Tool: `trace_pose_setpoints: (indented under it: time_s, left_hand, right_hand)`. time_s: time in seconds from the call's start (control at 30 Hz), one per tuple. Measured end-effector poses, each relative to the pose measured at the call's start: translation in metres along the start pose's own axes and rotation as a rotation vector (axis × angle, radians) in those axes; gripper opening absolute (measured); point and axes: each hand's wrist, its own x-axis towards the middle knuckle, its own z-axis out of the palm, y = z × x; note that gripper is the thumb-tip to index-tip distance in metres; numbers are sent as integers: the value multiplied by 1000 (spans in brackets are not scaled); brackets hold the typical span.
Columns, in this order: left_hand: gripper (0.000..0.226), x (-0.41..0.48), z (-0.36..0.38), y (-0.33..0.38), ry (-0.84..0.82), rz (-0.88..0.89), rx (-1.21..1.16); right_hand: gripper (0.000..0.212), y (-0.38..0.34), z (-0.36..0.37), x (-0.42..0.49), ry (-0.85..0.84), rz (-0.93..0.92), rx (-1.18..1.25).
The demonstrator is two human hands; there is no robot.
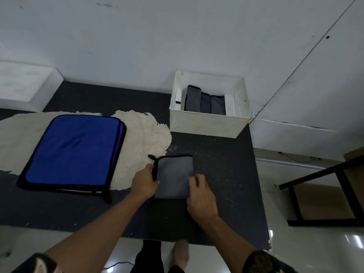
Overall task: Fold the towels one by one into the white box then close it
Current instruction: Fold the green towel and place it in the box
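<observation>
- Left hand (144, 181) grips the left black-trimmed edge of the grey towel (174, 174); I see the thumb lying over the top of the border and the fingers curled beneath it.
- My right hand (201, 196) is at the towel's near right corner, its fingers bent and pinching that edge.
- That grey towel is folded into a small rectangle and lies flat on the dark table (226, 174), near the front edge. Its black loop (151, 157) sticks out at the far left corner.
- On my feed the white box (206, 123) stands open at the table's far right corner, well apart from the hands.
- Inside it, three folded grey towels (205, 102) stand side by side, touching each other.
- To the left a blue towel (72, 148) tops a flat stack, with purple and green edges peeking out beneath it.
- This stack rests partly on a pale patch (145, 134) of the tabletop.
</observation>
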Motion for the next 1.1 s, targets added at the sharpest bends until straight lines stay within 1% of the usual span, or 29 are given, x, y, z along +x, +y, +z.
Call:
trace_pose_setpoints:
  time_s: [0.13,0.2,0.3,0.33,0.4,0.47,0.5,0.53,0.6,0.7,0.77,0.83,1.0,1.1]
  left_hand:
    - [61,0,2,-1,2,10,18]
    - [63,0,3,-2,0,12,27]
    - [66,-2,3,-2,11,8,26]
    - [71,-5,3,-1,34,6,19]
    - [80,-10,4,3,153,42,54]
    - [79,-15,6,8,282,143,171]
    - [76,-15,8,11,311,197,240]
    - [73,-15,11,15,304,241,299]
    - [71,-13,17,22,203,312,404]
    - [76,-7,27,17,-36,376,563]
    - [76,-4,30,4,-133,403,649]
    - [70,-2,30,-10,-130,435,700]
    - [76,-2,29,-24,-48,459,765]
    - [77,-1,31,-21,-80,445,761]
  right_hand:
    - [59,3,4,-1,-22,-10,2]
    - [62,4,3,-3,-63,-25,-25]
    - [67,9,3,-7,-106,18,-24]
    - [67,10,2,-9,-89,37,-2]
    - [59,13,0,-12,48,35,54]
    - [50,8,-1,-10,217,18,72]
    - [48,2,-2,-6,258,7,67]
    - [49,-6,-5,1,268,-9,59]
    - [56,-23,-8,19,200,-47,58]
    - [63,-37,-1,42,-24,-124,-34]
    - [66,-30,11,44,-156,-148,-123]
    - [66,-14,20,38,-234,-132,-151]
    - [73,-1,22,34,-202,-144,-155]
    - [73,-7,18,40,-199,-122,-145]
